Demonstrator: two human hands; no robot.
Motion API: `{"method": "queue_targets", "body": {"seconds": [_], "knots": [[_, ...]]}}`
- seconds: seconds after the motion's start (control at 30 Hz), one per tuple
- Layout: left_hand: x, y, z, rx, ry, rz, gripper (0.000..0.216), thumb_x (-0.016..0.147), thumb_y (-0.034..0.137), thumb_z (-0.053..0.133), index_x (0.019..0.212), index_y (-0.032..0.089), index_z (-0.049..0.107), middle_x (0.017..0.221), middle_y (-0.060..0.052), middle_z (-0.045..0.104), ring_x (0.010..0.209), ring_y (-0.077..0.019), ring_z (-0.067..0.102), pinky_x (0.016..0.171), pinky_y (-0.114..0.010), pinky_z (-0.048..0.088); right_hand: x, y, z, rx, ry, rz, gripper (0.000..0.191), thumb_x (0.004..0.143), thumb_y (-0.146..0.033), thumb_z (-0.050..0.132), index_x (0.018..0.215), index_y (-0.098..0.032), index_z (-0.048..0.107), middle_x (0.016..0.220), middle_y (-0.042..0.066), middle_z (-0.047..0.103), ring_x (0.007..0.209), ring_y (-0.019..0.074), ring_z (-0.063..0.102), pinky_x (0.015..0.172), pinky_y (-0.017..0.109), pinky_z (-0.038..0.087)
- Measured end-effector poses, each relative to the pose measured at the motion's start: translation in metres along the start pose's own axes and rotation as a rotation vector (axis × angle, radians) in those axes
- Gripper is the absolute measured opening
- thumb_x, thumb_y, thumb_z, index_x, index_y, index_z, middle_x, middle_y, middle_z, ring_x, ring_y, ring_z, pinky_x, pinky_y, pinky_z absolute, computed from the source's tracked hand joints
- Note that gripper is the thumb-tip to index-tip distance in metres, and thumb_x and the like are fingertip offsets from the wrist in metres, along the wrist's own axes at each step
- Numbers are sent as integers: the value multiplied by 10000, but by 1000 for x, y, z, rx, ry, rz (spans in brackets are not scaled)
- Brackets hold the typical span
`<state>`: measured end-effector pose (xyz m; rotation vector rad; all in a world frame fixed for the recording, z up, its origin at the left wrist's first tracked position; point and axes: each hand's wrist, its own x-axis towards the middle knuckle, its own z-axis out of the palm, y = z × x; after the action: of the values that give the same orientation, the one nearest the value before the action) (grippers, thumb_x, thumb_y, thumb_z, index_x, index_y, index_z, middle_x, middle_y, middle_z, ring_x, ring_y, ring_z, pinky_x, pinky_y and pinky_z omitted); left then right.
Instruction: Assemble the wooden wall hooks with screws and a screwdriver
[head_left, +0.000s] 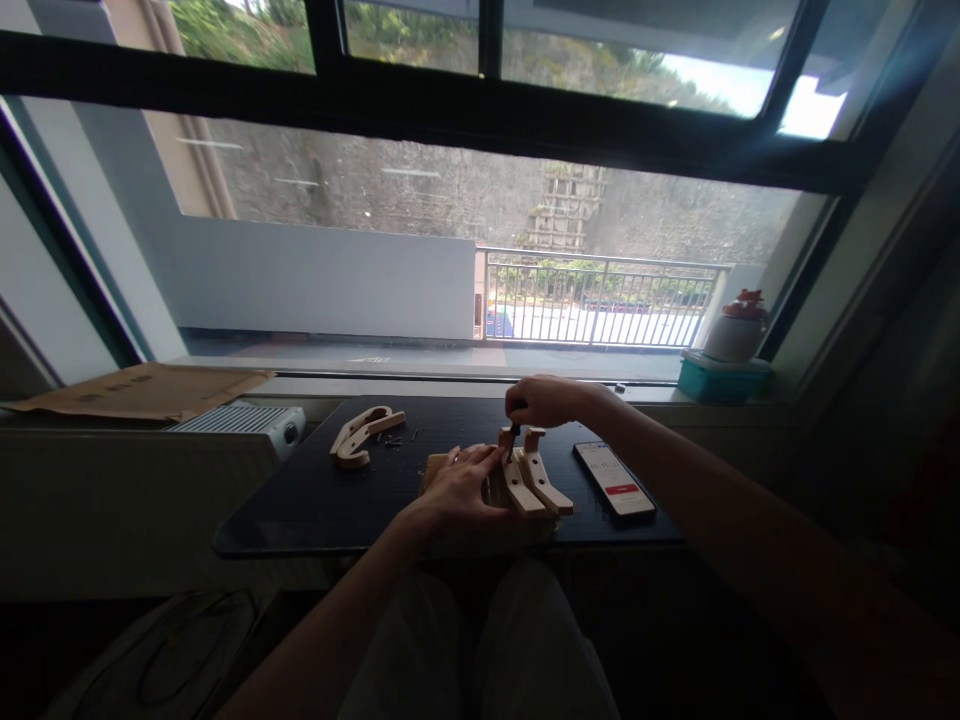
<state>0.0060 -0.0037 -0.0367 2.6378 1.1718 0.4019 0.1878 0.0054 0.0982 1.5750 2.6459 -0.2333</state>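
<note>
My right hand (546, 402) is closed around the dark handle of a screwdriver (514, 440). The tool points down at a hole in a pale wooden hook (517, 488). A second hook (550, 488) of the same curved shape lies beside it on the right. Both rest on a wooden block (435, 466) at the front of the table. My left hand (461, 490) grips the block and steadies the nearer hook, thumb and fingertips at its left side. Its fingers partly cover the block.
More curved wooden hooks (367, 432) lie on the dark table (292, 510) to the left, with several loose screws (393, 440) beside them. A phone (615, 480) showing a timer lies on the right. Behind are a windowsill, a cardboard sheet (142, 390) and a teal box (721, 378).
</note>
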Motion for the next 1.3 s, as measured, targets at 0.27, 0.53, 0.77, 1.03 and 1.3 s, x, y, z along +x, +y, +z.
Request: {"method": "queue_targets", "body": {"seconds": [0.27,0.53,0.77,1.03,1.3], "knots": [[0,0,1,-4,-1,7,979,635,743,535,1426,245,242,1456,-79,337,1347,-299,262,1130,-473,104,2,-4,3,-30,36,59,287,835,-311,488,992,-140,656,872,78,661,639,121,537,519,227,360],[-1,2,-2,-10,-19,-3,966,630,745,535,1418,261,258,1470,-61,317,1354,-305,249,1133,-462,103,-3,-1,-6,-10,28,-9,301,812,-348,528,1036,-186,647,950,53,655,705,116,551,565,227,380],[-2,2,-3,-22,-30,-24,976,631,746,535,1427,270,232,1483,-63,295,1365,-326,218,1127,-482,100,-4,0,-2,-7,14,-16,236,789,-256,528,968,-193,669,877,34,662,663,106,537,560,227,368],[0,1,-1,-14,-21,-9,980,633,752,529,1422,241,252,1481,-78,296,1361,-318,229,1128,-485,97,-1,-4,3,-23,41,40,259,825,-285,481,958,-152,659,846,63,656,612,111,516,517,233,356],[-1,1,-1,-16,-17,-8,976,629,741,543,1426,276,226,1473,-57,313,1350,-299,259,1132,-459,85,-1,0,-6,-9,46,8,302,821,-348,517,1034,-175,642,924,56,653,671,110,534,554,229,371]]}}
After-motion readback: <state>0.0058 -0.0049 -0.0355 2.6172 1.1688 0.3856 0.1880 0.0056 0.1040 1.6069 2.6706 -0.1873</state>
